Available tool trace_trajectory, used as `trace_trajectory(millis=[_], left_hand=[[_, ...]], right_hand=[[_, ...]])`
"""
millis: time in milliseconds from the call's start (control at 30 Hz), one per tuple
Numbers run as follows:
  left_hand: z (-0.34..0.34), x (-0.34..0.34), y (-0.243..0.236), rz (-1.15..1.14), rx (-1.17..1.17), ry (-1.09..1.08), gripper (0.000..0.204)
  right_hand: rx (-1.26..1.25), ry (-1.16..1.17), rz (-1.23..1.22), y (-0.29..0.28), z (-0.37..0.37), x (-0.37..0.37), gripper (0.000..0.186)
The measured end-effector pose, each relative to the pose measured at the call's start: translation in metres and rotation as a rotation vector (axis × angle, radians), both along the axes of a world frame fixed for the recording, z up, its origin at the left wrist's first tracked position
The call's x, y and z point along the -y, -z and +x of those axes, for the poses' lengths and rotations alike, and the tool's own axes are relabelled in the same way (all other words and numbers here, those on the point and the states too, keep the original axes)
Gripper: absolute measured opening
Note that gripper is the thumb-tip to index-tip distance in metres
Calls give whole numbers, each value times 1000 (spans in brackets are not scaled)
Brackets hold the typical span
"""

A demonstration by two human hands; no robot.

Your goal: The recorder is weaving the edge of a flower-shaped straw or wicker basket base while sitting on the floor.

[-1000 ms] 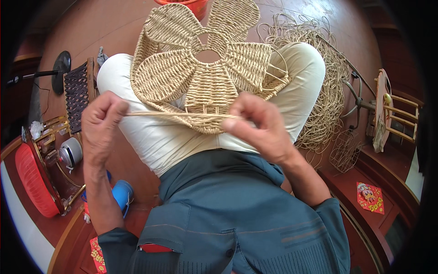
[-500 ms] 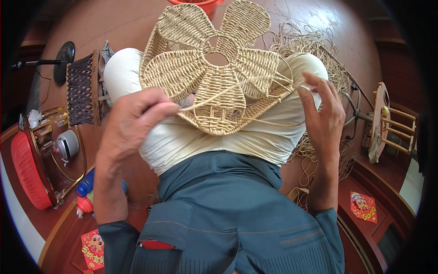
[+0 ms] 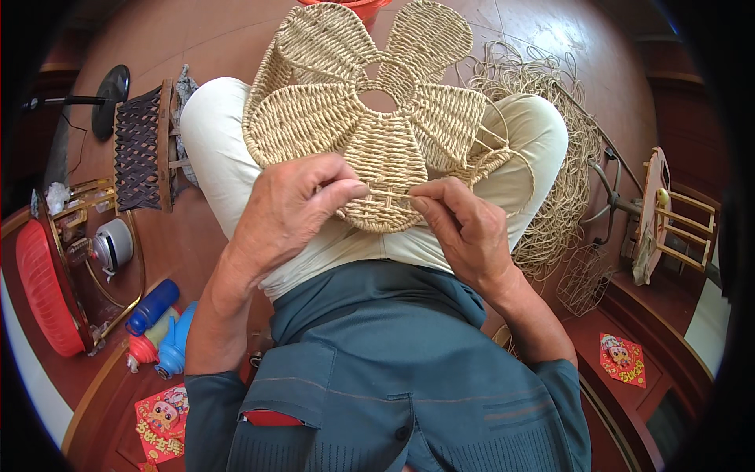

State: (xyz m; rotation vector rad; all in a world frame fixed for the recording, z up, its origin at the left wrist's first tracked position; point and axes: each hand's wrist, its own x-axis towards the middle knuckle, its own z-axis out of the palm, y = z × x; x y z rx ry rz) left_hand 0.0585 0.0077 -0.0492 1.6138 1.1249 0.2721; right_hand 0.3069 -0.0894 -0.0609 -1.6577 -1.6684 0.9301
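Observation:
Across my lap rests a flower-shaped woven basket piece of tan twisted cord, with broad petals around a round central hole. My left hand is closed in a pinch at the lower rim, just under the nearest petal. My right hand pinches a tan cord a short way to the right at that same rim. A short stretch of cord seems to run between the two fingertips. From the right petal the cord bows out in a loose loop over my right knee. My fingers hide part of the rim.
A big heap of loose cord lies on the floor at right, near a small wooden rack. At left are a woven-seat stool, a red basin and several bottles. An orange-red bucket stands at the far edge.
Both hands have come together at the basket's lower rim; the right moved left and inward. The cord stretched across the petal is now low at the rim, with a loop bowing out at right.

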Motion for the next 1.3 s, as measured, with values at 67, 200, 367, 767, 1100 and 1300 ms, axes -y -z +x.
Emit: trace_trajectory(millis=[67,200,367,767,1100,1300], left_hand=[[-9,-1,2,-17,10,-26,19],[-21,-3,4,-11,38,-201,24],[-29,-6,8,103,-29,-240,26],[-18,-2,-1,-354,131,-161,53],[-2,4,13,-656,283,-107,85],[-2,6,14,-667,320,-122,86]], right_hand=[[28,32,15,2,2,3,11],[49,97,29,0,8,7,11],[94,70,14,-7,14,10,9],[174,-15,38,8,-9,3,10],[167,-2,-32,11,-10,3,12],[158,-8,-19,12,-11,3,11]])
